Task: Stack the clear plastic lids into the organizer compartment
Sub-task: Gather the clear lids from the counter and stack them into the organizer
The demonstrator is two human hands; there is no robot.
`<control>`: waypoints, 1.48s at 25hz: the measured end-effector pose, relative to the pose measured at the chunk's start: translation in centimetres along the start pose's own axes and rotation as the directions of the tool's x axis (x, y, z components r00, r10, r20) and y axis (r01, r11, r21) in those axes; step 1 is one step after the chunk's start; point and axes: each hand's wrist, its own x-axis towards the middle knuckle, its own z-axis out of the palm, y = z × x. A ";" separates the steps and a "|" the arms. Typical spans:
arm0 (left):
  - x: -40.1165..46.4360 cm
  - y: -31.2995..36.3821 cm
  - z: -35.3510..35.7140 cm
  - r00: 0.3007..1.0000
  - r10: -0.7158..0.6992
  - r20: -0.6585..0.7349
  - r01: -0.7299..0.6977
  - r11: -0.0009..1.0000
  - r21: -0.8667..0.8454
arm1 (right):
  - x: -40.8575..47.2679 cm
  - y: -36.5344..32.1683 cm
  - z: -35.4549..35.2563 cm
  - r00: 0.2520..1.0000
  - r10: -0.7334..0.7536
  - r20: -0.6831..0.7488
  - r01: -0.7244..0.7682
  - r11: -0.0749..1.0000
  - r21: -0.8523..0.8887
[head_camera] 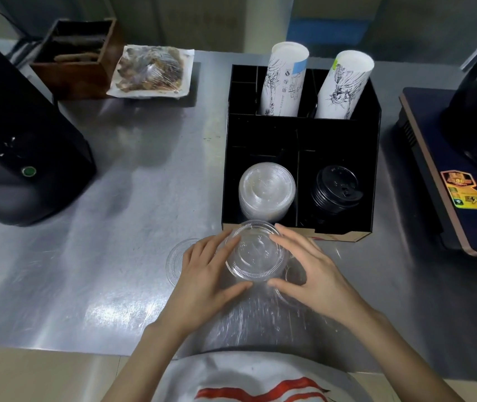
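We see both hands cupped around a small bundle of clear plastic lids [256, 255] just below centre frame — the left hand [205, 271] pressing on its left rim, the right hand [311, 266] on its right, fingers spread and thumbs closing the near edge. We judge this two-sided hold is there to square the slippery lids into one neat column before they go in. The bundle sits between the palms, just in front of the black organizer [373, 158], whose near wall it nearly overlaps. In the organizer's lower-left compartment a stack of clear lids [266, 188] already stands — beside black lids [336, 188] to its right. Another loose clear lid [175, 256] lies on the steel counter [150, 175], partly under the left hand.
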 end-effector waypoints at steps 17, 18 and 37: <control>7.8 1.2 -2.6 0.999 0.032 0.030 -0.035 0.995 0.091 | 5.5 0.3 -4.1 0.988 -0.020 -0.156 0.018 1.000 -0.015; 8.3 1.1 -2.5 0.999 0.029 0.027 -0.032 0.995 0.094 | 5.9 0.5 -4.1 0.987 -0.011 -0.160 0.010 1.000 -0.012; 10.0 0.7 -1.5 0.999 0.025 0.034 -0.029 0.993 0.113 | 7.0 1.1 -3.3 0.976 0.094 -0.196 -0.105 0.993 -0.049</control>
